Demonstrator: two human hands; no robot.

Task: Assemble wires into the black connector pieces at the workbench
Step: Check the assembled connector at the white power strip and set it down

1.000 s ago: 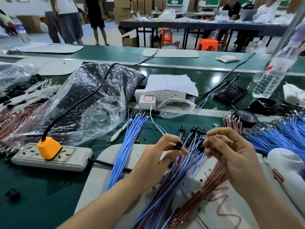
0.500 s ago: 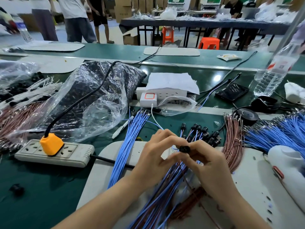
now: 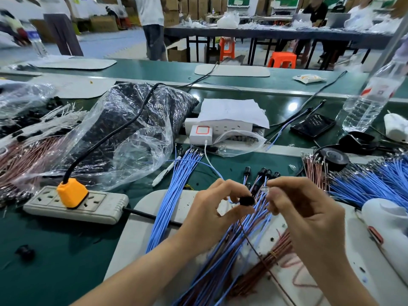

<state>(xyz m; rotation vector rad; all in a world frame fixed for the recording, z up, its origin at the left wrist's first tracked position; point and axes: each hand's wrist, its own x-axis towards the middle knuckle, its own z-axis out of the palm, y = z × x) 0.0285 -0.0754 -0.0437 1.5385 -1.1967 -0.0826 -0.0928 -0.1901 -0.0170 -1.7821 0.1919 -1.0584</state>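
My left hand (image 3: pixel 209 215) pinches a small black connector (image 3: pixel 246 200) between thumb and fingertips above the white mat (image 3: pixel 141 228). A thin brown wire (image 3: pixel 265 268) trails from the connector down toward me. My right hand (image 3: pixel 306 219) hovers just right of it with fingers curled and thumb against forefinger; blur hides whether a wire is between them. Under both hands lies a fan of blue and brown wires (image 3: pixel 229 261) ending in black connectors (image 3: pixel 262 172). Loose blue wires (image 3: pixel 176 195) lie to the left, and a tied brown bundle (image 3: pixel 279 253) sits below my right hand.
A clear bag of black parts (image 3: pixel 132 120) and a power strip with an orange plug (image 3: pixel 72 195) sit at left. More blue wires (image 3: pixel 364 184), brown wires (image 3: pixel 315 173), a tape roll (image 3: pixel 333 157), a white tool (image 3: pixel 388 224), a phone (image 3: pixel 312 125) and a water bottle (image 3: pixel 371 100) fill the right. People stand behind.
My right hand came over from the brown wires at right and met the left hand at the connector, then drew slightly away. A brown wire now hangs from the connector.
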